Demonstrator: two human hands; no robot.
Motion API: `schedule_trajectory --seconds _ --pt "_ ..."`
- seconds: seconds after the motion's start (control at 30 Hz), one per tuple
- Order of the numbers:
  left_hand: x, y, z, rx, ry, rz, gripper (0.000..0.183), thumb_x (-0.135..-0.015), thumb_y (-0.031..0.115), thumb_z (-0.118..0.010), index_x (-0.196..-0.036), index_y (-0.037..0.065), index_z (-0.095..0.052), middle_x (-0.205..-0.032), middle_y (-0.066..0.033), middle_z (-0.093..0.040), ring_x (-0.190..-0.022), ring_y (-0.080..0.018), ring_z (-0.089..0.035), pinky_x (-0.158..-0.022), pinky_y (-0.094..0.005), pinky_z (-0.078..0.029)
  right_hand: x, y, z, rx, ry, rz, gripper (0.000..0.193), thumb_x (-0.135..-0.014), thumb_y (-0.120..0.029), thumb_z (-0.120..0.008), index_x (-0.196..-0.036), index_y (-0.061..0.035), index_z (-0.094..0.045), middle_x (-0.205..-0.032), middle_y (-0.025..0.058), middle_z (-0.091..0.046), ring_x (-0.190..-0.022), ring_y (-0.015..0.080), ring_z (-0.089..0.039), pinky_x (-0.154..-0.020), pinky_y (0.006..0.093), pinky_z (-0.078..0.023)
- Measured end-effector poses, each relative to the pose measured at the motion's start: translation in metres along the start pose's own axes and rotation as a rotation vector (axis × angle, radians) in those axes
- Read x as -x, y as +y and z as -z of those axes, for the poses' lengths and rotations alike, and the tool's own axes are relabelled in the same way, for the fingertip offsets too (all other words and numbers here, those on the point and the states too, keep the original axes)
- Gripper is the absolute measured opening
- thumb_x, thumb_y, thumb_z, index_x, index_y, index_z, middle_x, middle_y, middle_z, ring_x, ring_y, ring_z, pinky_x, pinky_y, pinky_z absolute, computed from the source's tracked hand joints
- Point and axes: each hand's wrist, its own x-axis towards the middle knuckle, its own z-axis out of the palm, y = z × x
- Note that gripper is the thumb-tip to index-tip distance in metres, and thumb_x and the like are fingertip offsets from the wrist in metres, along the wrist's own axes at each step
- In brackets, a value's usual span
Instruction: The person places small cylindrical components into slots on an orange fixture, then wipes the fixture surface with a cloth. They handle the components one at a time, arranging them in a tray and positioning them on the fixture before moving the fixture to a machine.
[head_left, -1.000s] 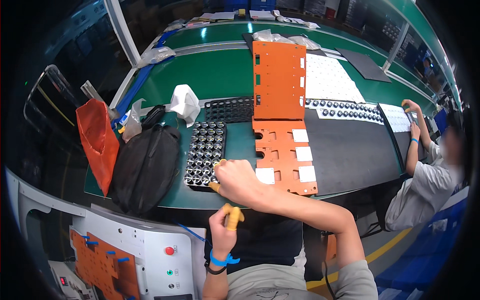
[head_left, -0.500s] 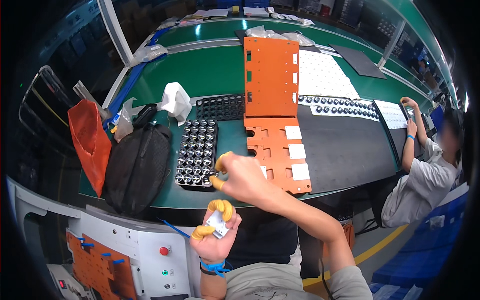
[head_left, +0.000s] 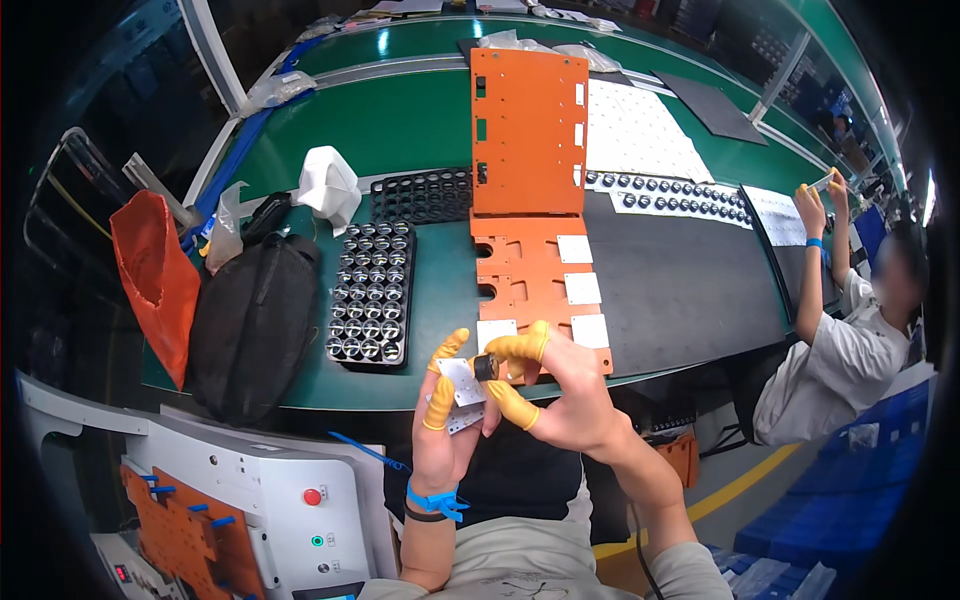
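Observation:
Close to the table's front edge, my left hand (head_left: 438, 445) grips a small white plate piece (head_left: 458, 380) with holes; another perforated white face shows under it. My right hand (head_left: 575, 400), in yellow finger cots like the left, pinches a small black cylindrical part (head_left: 486, 367) against or right beside the plate; whether they touch I cannot tell. A black tray (head_left: 407, 325) left of my hands holds rows of round, shiny-topped parts (head_left: 372, 292). Just beyond my right hand lies a hinged orange fixture (head_left: 530, 270), its panel (head_left: 530, 130) standing upright and white plates (head_left: 582, 288) set on its base.
A second black tray (head_left: 420, 195) sits behind the first. Left are a black bag (head_left: 255, 335), an orange pouch (head_left: 155, 285) and white wrapping (head_left: 328, 185). On the right lie a black mat (head_left: 680, 290) and rows of black round parts (head_left: 680, 200). A co-worker (head_left: 840, 350) sits far right.
My right hand has left the tray's near corner and come to my left hand with the black part. The left hand has risen slightly. The co-worker's hands have lifted.

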Motion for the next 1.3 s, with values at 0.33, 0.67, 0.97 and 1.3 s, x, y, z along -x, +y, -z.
schedule_trajectory --seconds 0.33,0.67,0.97,1.3 --pt "0.005 -0.009 0.009 -0.278 -0.031 -0.145 0.066 -0.097 0.045 -0.063 -0.144 0.004 -0.040 -0.132 -0.0165 -0.061 -0.077 -0.0109 -0.059 -0.064 -0.0241 -0.046 0.012 0.008 0.009 -0.120 -0.185 -0.225 0.028 -0.078 -0.006 -0.078 -0.105 -0.0024 -0.070 -0.069 0.0024 -0.054 -0.057 0.0132 -0.047 -0.053 0.0272 -0.041" --pt "0.010 -0.012 -0.003 -0.362 -0.113 -0.255 0.054 -0.097 0.044 -0.062 -0.134 0.007 -0.047 -0.148 -0.0272 -0.046 -0.085 -0.0055 -0.059 -0.061 -0.0141 -0.040 0.006 0.002 0.025 -0.126 -0.315 -0.274 0.023 -0.080 -0.017 -0.080 -0.096 -0.0034 -0.069 -0.058 0.0064 -0.049 -0.048 0.0183 -0.046 -0.048 0.0335 -0.034" --pt "0.008 -0.018 -0.004 -0.470 -0.111 -0.403 0.045 -0.098 0.041 -0.062 -0.123 0.006 -0.048 -0.144 -0.0352 -0.045 -0.127 -0.0305 -0.054 -0.096 -0.0343 -0.046 -0.002 -0.005 0.036 -0.012 -0.496 -0.310 0.034 -0.080 -0.016 -0.082 -0.108 -0.0029 -0.068 -0.070 0.0063 -0.058 -0.059 0.0167 -0.052 -0.057 0.0313 -0.043" --pt "-0.002 -0.020 -0.004 -0.582 -0.191 -0.491 0.036 -0.098 0.032 -0.064 -0.118 0.006 -0.049 -0.145 -0.0368 -0.042 -0.133 -0.0342 -0.048 -0.105 -0.0429 -0.040 0.007 0.016 0.030 -0.138 -0.401 -0.264 0.026 -0.086 -0.017 -0.076 -0.099 0.0026 -0.064 -0.078 0.0175 -0.065 -0.067 0.0350 -0.062 -0.059 0.0423 -0.046"
